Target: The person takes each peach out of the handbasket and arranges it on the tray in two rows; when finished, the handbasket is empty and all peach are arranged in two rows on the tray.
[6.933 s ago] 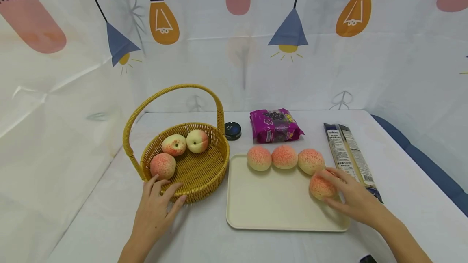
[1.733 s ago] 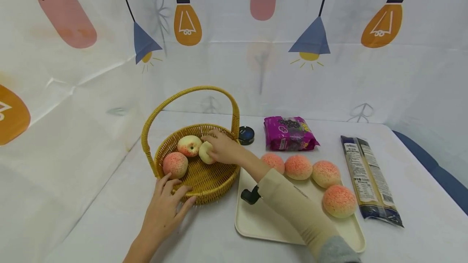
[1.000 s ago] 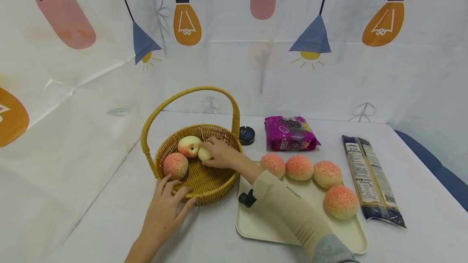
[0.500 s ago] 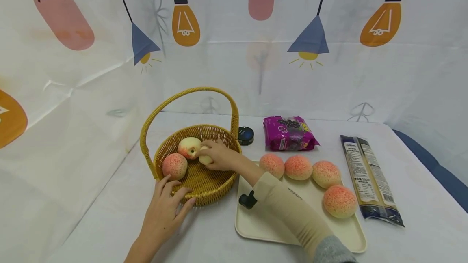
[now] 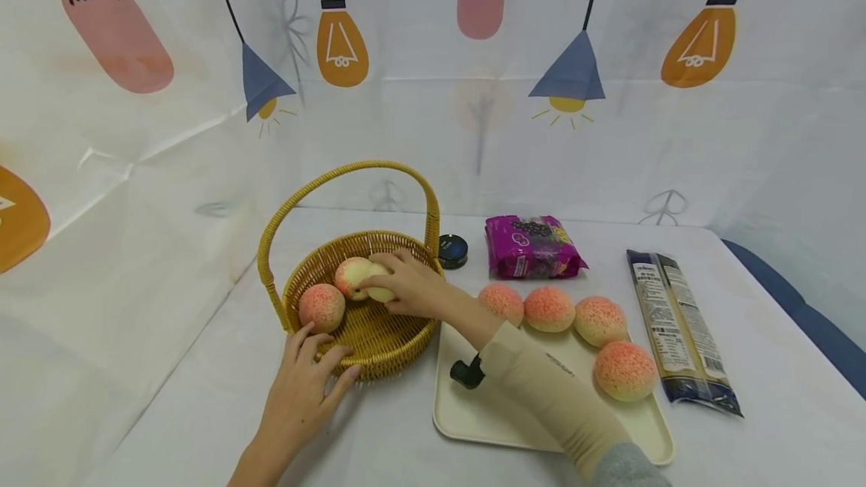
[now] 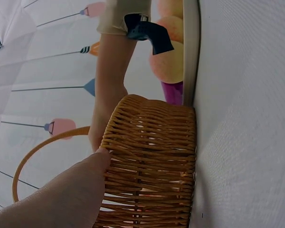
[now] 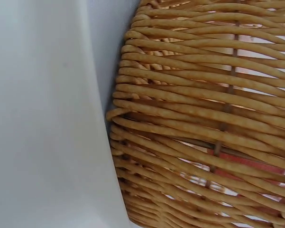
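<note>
My right hand (image 5: 413, 284) reaches into the wicker basket (image 5: 389, 359) and grips a pale peach (image 5: 381, 270), partly hidden by its fingers. Against it lies another peach (image 5: 349, 276), cream with a red blush. A third, pinker peach (image 5: 322, 307) sits at the basket's left side. My left hand (image 5: 301, 389) holds the basket's near rim, fingers over the edge and thumb outside. In the left wrist view the thumb (image 6: 80, 185) touches the woven wall (image 6: 149, 156). The right wrist view shows basket weave (image 7: 204, 95) but no fingers.
On the cream tray (image 5: 487, 415), under my right forearm, several pink peaches (image 5: 625, 371) line the back and right side. Behind it are a purple snack pack (image 5: 534, 246) and a round black tin (image 5: 452, 251). A long noodle-like packet (image 5: 683, 333) lies right. The basket handle (image 5: 352, 166) arches overhead.
My right hand has left the peach at the tray's right side and taken hold of a pale peach in the basket, shifting it slightly left. The cream-and-red peach has turned. My left hand stays put.
</note>
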Demonstrator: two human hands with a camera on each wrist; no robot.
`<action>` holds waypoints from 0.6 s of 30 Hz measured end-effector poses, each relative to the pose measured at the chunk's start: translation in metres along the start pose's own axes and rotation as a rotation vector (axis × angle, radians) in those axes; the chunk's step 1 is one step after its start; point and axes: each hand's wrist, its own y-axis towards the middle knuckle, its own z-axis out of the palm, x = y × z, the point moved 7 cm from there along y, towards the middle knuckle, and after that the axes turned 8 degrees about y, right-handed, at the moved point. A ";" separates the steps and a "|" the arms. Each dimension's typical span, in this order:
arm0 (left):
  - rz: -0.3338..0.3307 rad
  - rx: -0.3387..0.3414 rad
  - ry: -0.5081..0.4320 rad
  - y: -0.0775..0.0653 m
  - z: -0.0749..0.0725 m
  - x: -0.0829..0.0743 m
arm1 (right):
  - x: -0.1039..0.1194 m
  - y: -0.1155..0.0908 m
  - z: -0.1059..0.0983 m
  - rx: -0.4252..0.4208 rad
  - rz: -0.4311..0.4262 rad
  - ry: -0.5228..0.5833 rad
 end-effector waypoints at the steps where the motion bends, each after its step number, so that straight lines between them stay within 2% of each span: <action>1: 0.001 -0.002 0.000 0.000 0.000 0.000 | 0.001 -0.001 -0.002 -0.009 -0.005 -0.008; 10: -0.008 0.003 -0.005 0.000 -0.001 -0.001 | 0.007 -0.012 -0.020 -0.062 -0.046 0.026; 18: -0.009 0.006 -0.004 0.000 -0.001 -0.001 | 0.007 -0.029 -0.034 -0.132 -0.090 -0.010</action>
